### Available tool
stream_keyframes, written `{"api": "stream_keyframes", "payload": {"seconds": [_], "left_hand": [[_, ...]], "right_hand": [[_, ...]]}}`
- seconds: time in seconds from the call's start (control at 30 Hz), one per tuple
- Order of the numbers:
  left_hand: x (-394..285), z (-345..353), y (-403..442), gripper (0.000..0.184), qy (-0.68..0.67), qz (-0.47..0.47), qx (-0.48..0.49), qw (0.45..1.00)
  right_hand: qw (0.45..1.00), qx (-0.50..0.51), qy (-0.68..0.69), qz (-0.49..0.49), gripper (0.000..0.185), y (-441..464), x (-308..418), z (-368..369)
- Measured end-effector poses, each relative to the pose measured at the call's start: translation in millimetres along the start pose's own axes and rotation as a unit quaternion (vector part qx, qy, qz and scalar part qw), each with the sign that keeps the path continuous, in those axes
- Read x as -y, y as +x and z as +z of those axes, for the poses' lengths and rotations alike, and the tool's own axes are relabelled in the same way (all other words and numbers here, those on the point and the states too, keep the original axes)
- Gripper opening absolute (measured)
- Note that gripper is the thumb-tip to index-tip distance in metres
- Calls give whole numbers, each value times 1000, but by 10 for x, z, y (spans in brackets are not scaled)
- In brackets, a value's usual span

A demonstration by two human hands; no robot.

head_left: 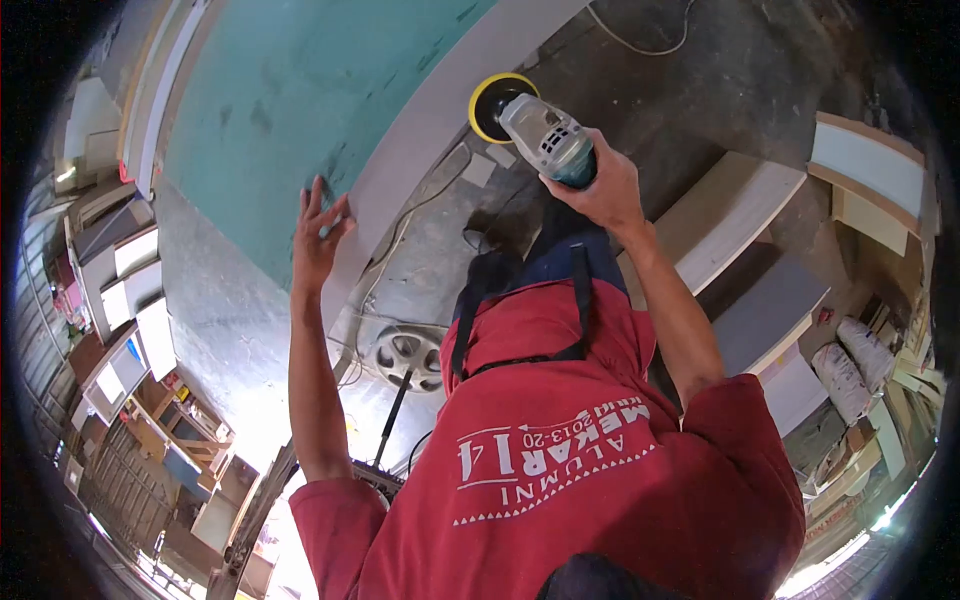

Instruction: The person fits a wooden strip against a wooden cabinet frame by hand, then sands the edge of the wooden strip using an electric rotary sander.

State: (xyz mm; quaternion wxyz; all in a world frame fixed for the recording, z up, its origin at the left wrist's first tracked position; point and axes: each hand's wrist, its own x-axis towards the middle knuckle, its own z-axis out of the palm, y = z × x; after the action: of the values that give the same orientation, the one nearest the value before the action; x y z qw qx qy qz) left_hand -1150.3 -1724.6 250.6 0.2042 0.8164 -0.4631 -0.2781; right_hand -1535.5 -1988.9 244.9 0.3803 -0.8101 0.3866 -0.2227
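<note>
My right hand [605, 190] is wrapped round the body of a hand-held power polisher [548, 138]. Its round backing pad [498, 106] has a yellow rim and a black centre, and it sits just beyond the edge of a large panel. That panel has a teal, smudged surface [290, 90] with a pale grey strip [425, 125] along the side nearest me. Over the teal area near this strip is my left hand [320, 235], fingers apart and holding nothing. Whether its fingertips touch the panel I cannot tell.
Long boards [725, 215] lie on my right, with white sacks [845, 380] beyond them. A spoked wheel [405, 358] stands by my left side, and a cable [410, 212] runs along the floor beside the panel. Shelves and cabinet parts [140, 280] line the far left.
</note>
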Motion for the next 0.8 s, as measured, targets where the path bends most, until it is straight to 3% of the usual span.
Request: {"api": "stream_keyframes", "payload": {"seconds": [0.23,0.47,0.6,0.67,0.73,0.8], "left_hand": [[251,-79,176,43,80,60,47,994],[206,-110,241,39,34,66,54,996],[43,-116,152,46,-17,75,2,997],[-126,-24,-12,48,-65,81,-40,994],[-275,254,-291,58,32,177,-119,977],[-278,441,-364,58,66,178,-133,973]], "right_hand": [[1000,-5,12,-3,64,-608,372,636],[998,53,4,19,68,-1217,714,1165],[997,72,22,-15,70,-1517,865,1190],[994,97,-2,50,70,-1663,882,1060],[994,92,12,51,68,-1786,947,869],[995,49,-26,88,66,-1913,854,764]]}}
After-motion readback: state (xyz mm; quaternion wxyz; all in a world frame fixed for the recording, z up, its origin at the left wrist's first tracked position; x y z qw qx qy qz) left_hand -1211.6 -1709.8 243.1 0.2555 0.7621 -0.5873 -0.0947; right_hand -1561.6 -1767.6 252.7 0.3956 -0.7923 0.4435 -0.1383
